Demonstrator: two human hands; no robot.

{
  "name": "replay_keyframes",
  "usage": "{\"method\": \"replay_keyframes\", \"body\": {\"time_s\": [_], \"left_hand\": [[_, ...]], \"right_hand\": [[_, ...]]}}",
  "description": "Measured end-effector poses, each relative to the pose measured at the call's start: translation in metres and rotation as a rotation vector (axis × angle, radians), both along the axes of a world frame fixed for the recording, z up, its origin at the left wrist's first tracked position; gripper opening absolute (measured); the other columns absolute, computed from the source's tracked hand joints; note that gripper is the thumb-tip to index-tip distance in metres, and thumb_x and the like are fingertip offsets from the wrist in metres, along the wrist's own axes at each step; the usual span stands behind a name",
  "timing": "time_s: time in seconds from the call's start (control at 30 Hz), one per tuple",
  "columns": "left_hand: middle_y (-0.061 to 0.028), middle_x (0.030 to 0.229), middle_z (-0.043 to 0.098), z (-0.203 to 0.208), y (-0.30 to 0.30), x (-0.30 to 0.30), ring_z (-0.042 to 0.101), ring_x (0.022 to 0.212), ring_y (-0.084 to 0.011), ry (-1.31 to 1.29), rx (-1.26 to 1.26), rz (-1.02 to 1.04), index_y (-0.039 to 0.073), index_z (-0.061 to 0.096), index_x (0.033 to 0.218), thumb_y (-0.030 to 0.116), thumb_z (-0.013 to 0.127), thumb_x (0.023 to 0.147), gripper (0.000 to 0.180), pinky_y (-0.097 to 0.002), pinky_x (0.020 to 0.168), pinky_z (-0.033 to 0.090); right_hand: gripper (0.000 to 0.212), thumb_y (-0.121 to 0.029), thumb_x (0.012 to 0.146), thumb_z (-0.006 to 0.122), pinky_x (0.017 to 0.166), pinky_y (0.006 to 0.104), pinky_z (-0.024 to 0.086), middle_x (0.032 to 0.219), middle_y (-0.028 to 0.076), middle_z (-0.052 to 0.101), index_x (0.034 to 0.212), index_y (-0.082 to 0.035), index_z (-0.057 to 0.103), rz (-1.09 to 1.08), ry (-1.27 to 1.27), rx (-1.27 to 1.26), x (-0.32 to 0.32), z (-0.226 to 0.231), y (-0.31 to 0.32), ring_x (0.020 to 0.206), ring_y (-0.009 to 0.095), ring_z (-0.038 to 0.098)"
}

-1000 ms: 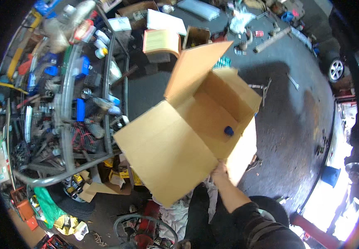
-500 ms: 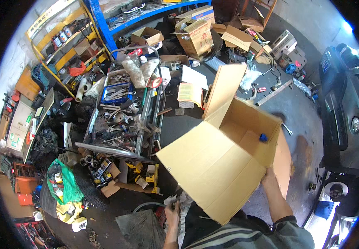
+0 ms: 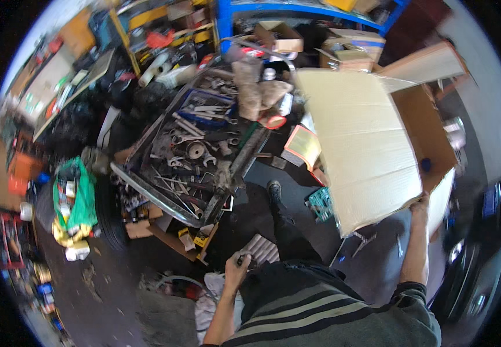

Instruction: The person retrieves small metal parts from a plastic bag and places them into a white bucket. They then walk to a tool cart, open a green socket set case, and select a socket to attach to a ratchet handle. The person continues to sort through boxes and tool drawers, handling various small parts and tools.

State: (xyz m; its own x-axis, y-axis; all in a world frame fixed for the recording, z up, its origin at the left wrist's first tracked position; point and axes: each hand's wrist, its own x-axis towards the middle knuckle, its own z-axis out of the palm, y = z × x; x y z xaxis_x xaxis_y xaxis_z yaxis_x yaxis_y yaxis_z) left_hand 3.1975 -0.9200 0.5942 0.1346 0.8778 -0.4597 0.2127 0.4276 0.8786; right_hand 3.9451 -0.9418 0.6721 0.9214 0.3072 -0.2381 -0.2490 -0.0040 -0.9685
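A crowded workshop floor (image 3: 262,214) spreads below, shelves behind. The large open cardboard box (image 3: 366,156) hangs tilted over the floor's right side, gripped at its lower edge by the right hand (image 3: 419,206) alone; it could tip or slip. The tool tray (image 3: 198,156) lies left. The left hand (image 3: 236,269) is curled around something small and dark. A small blue object (image 3: 426,165) inside the box might roll out.

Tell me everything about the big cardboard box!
The cardboard box is large, plain tan and open, its flaps spread outward. It is tilted, its open side facing right. Something small and blue sits inside. The right hand grips its lower edge, holding it up above the cluttered workshop floor.
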Motion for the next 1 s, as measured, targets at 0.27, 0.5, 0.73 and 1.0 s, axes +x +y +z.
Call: {"method": "replay_keyframes", "body": {"time_s": [0.27,0.5,0.73,1.0], "left_hand": [[-0.0139,0.091,0.071,0.051,0.163,0.137,0.068,0.079,-0.0205,0.096,0.015,0.117,-0.004,0.068,0.111,0.026,0.067,0.096,0.033,-0.0348,0.073,0.052],[-0.0168,0.1,0.074,0.084,0.174,0.151,0.07,0.091,-0.0228,0.308,-0.237,0.382,-0.005,0.07,0.109,0.03,0.064,0.099,0.037,-0.036,0.083,0.053],[-0.0153,0.08,0.07,0.051,0.076,0.138,0.067,0.07,-0.021,0.509,-0.391,0.607,-0.002,0.069,0.097,0.028,0.064,0.096,0.031,-0.0367,0.067,0.052],[0.0012,0.06,0.053,0.051,0.004,0.182,0.046,0.046,-0.0081,0.176,-0.648,1.05,0.002,0.071,0.09,0.023,0.065,0.096,0.023,-0.0259,0.044,0.037]], "right_hand": [[0.017,-0.02,0.089,0.061,0.061,0.0429,0.053,0.074,0.019,0.067,0.082,-0.005,0.065,0.857,-1.624,-0.939,0.217,0.071,0.409,0.064,0.033,0.064],[0.02,-0.025,0.091,0.059,0.069,0.0426,0.055,0.09,0.017,0.07,0.104,-0.011,0.064,1.202,-1.963,-1.294,0.262,0.035,0.68,0.075,0.033,0.067],[0.036,-0.031,0.094,0.057,0.076,0.0424,0.057,0.105,0.015,0.072,0.127,-0.016,0.063,1.502,-2.165,-1.337,0.226,-0.037,0.81,0.085,0.034,0.071],[0.045,-0.035,0.099,0.051,0.087,0.0377,0.052,0.125,0.012,0.066,0.138,-0.012,0.054,1.374,-1.675,-1.062,0.138,-0.124,0.867,0.101,0.029,0.066]]}}
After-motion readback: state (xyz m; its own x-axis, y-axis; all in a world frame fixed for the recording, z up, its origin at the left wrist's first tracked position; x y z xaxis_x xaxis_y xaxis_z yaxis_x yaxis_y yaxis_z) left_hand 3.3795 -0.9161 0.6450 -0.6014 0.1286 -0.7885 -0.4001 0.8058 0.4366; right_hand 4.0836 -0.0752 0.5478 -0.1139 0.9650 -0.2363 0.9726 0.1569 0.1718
